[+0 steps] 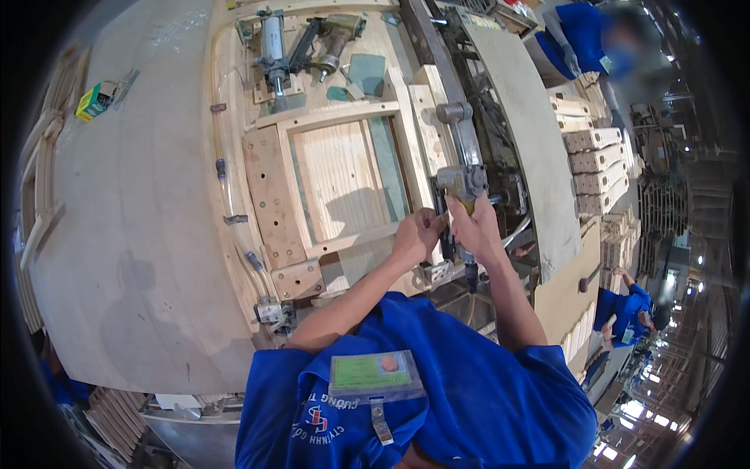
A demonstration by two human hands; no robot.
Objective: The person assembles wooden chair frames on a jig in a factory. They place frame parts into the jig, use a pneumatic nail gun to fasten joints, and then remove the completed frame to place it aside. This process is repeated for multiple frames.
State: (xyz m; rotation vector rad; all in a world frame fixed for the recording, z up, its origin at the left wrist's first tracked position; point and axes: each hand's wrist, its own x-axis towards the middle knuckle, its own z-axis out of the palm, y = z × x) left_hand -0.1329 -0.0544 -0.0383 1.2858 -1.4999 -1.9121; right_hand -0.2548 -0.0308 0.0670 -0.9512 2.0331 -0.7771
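My right hand is wrapped around the handle of a pneumatic nail gun, whose grey head points away from me and whose air fitting hangs below my wrist. Beside it, my left hand is closed, with thumb and fingers pinched against the gun's dark, narrow magazine. Whatever lies between those fingertips is too small to make out. To the left of the gun, a rectangular pale wooden frame sits in a wooden jig, near my left forearm.
An air cylinder and a second nail gun lie at the jig's far end. A clear air hose runs along its left side. A green and yellow box stands far left. Stacked wooden parts and co-workers are at right.
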